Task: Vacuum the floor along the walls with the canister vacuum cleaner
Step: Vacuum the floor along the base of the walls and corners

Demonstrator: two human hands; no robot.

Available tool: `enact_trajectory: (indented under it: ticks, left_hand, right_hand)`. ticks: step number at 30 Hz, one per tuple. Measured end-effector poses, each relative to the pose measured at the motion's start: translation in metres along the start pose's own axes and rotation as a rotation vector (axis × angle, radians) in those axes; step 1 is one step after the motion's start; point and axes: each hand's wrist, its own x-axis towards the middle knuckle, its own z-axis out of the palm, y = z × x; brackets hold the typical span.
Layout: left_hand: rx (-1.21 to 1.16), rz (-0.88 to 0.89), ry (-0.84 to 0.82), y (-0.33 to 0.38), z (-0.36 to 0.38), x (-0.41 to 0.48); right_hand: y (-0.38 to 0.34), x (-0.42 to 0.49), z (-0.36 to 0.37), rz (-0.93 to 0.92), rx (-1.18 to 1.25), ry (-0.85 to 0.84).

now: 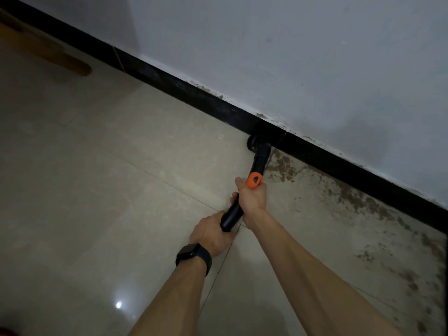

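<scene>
Step in hand, as we judge it: running the nozzle (257, 144) along the foot of the skirting board (218, 110). Ahead of the forward grip the black wand (260, 158) slopes down to the nozzle, which sits on the floor (121, 170) touching the board or very nearly; dark plastic against the dark board hides the exact contact. Right of the grip, brown dirt patches (282, 167) lie on the tiles in a band beside the board; left of the grip the tiles look cleaner. We would therefore work rightward, slowly; nozzle flat to the tile, its edge held to the board; overlapping passes over the patches. Some of the brown may be staining that suction will not lift. The nozzle should stay off the wall (303, 57) above.

Grip: the right hand (252, 200) is forward, fingers and thumb wrapped fully round the wand just behind the orange collar (253, 181); the left hand (211, 232), black watch (194, 257) at the wrist, is closed round the rear end of the same tube, just behind and left of the right; both clamped, no slack seen. The canister and hose are not in view; a blurred wooden object (48, 52) lies far ahead-left of the grip.
</scene>
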Motion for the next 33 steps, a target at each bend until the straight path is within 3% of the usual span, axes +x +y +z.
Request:
enact_trajectory:
  ticks: [12,20,25,33]
  left_hand:
    - [0.004,-0.001,0.024,-0.024,-0.026,0.011]
    - [0.213,0.037,-0.074,-0.059,-0.034,-0.034]
    - [0.402,0.058,-0.201,-0.080,-0.035,-0.068]
    - [0.403,0.079,-0.261,-0.067,-0.011,-0.089]
  right_hand:
    - [-0.004,-0.005,0.034,-0.003,-0.040,-0.069]
    - [0.035,-0.040,0.010,0.137,0.192,-0.067]
    - [0.082,-0.082,0.002,0.123,0.224,0.087]
    - [0.091,-0.102,-0.034,0.087,0.154,0.236]
